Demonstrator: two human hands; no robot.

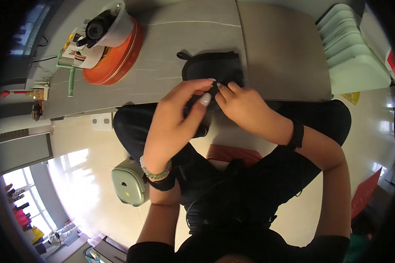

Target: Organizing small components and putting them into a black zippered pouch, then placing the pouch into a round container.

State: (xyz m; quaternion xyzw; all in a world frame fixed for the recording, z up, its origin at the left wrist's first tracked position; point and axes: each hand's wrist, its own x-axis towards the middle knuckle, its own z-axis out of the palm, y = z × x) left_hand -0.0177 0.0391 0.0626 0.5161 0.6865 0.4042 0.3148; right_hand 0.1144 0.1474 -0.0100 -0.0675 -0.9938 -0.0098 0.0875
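Observed black pouch [206, 66] flat on grey table [171, 39] at twelve o'clock, with loop [182, 55] toward ten. Held left hand [173, 111] loosely parted, right hand [241, 103] bunched at near side; could not confirm right grip. Judged placement complete, finger work unfinished; remainder indeterminable.

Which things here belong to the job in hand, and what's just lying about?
In the job:
- black pouch
- left hand
- right hand

Lying about:
- round orange tin
- white tub
- green bin on the floor
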